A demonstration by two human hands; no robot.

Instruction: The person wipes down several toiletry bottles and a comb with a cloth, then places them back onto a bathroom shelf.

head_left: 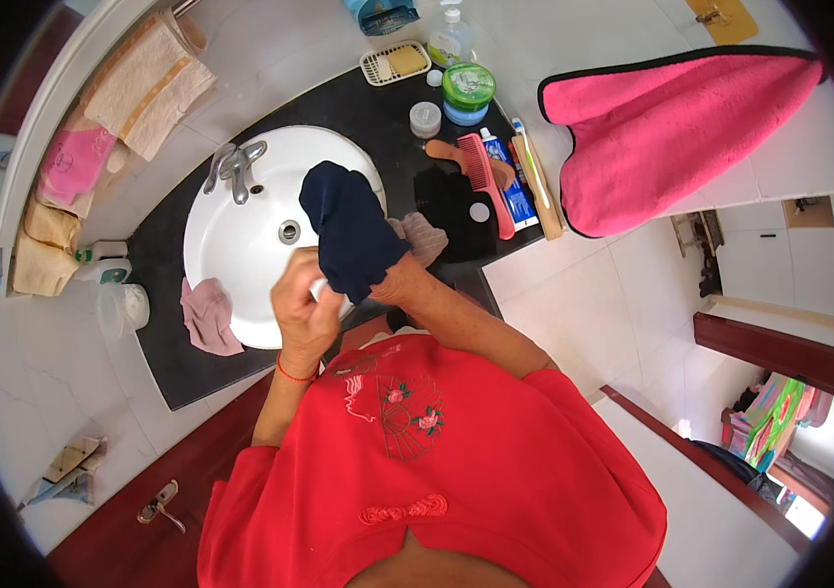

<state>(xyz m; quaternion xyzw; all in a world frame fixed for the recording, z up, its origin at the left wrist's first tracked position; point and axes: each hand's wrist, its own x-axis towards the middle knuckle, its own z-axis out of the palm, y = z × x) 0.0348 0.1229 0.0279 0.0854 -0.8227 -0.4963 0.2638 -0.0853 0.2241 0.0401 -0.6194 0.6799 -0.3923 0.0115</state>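
Note:
Over the white washbasin, a dark navy sock is pulled over my right hand and reaches down to the wrist. My right hand is almost wholly covered, so its fingers do not show. My left hand is closed, its fingers blurred, beside the sock's cuff end. A small white piece shows between its thumb and fingers; its kind is unclear. A crumpled pink sock-like cloth lies at the basin's left rim. Another crumpled greyish-pink cloth lies right of my right wrist.
A metal faucet stands at the basin's far left. On the black counter are a pink comb, toothpaste, toothbrushes, a green-lidded jar and a soap dish. A pink towel hangs at the right.

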